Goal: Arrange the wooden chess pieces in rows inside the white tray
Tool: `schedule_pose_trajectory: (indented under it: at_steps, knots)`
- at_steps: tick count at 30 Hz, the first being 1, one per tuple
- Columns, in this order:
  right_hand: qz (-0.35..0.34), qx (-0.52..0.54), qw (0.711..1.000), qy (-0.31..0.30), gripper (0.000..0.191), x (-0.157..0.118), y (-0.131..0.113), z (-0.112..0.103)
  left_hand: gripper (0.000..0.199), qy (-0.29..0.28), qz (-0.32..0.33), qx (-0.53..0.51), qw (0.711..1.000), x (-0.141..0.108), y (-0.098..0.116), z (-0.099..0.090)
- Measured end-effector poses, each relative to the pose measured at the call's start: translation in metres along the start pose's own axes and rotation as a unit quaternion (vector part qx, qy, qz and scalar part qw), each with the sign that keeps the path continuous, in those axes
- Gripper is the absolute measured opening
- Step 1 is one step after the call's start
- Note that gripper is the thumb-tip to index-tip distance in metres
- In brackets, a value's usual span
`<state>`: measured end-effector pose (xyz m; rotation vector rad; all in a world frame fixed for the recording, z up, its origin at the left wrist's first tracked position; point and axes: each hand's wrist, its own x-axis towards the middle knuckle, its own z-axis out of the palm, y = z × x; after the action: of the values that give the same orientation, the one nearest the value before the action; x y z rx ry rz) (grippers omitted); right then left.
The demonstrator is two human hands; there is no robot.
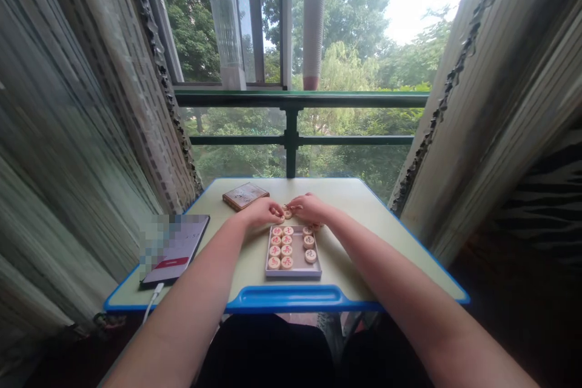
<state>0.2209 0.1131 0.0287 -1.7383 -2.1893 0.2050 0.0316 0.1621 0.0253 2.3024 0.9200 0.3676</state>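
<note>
A shallow white box (293, 274) sits near the front of the small table. On its left side stand two columns of round wooden Chinese chess pieces with red characters, such as the red piece (274, 263). Dark-marked pieces, among them a dark-lettered piece (310, 256), form a column along its right side. Beyond the box, my left hand (262, 211) is closed, fingertips pinching a Chinese chess piece (281, 219). My right hand (311, 208) reaches in from the right, its fingertips closed at pieces in the same small group. Those fingertips partly hide the loose pieces.
A flat wooden-edged box (246, 194) lies at the far left of the pale table (359, 224). A tablet (177, 254) with a white cable (154, 297) rests at the left edge. The table has a blue rim with a front groove (291, 296). A green railing (364, 99) stands behind.
</note>
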Motion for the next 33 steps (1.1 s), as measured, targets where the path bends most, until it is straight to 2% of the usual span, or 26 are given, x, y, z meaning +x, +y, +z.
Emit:
schedule_pose_trajectory:
  at_steps: [3,8,12,15,18,23,29,33]
  knots:
    - [0.051,0.021,0.998,0.019,0.028,0.002,0.006,0.002,0.034,-0.008,-0.004,-0.018,1.0,0.0,-0.001,0.0]
    - [0.071,0.046,0.996,0.022,0.032,-0.002,0.017,0.0,0.023,0.003,-0.005,-0.001,1.0,0.001,-0.001,0.001]
    - [0.082,0.061,0.995,0.019,0.027,-0.003,0.022,-0.001,0.026,0.082,-0.001,0.006,0.997,0.001,0.003,0.002]
    - [0.073,0.101,0.991,0.047,0.029,-0.003,0.027,0.0,0.03,0.12,-0.01,-0.039,0.992,0.002,0.008,0.004]
    - [0.057,0.117,0.989,0.065,0.037,-0.003,0.031,0.001,0.034,0.112,-0.028,-0.089,0.989,0.003,0.011,0.007]
    - [0.026,0.027,0.996,0.08,0.029,-0.004,0.025,0.001,0.036,0.103,-0.049,-0.096,0.989,0.005,0.011,0.012]
    - [0.018,-0.013,0.999,0.035,0.035,-0.004,0.013,0.001,0.037,0.089,-0.051,-0.123,0.987,0.002,0.014,0.012]
    - [0.018,-0.012,0.999,0.031,0.039,-0.007,0.013,0.001,0.036,0.093,-0.052,-0.134,0.985,0.002,0.013,0.01]
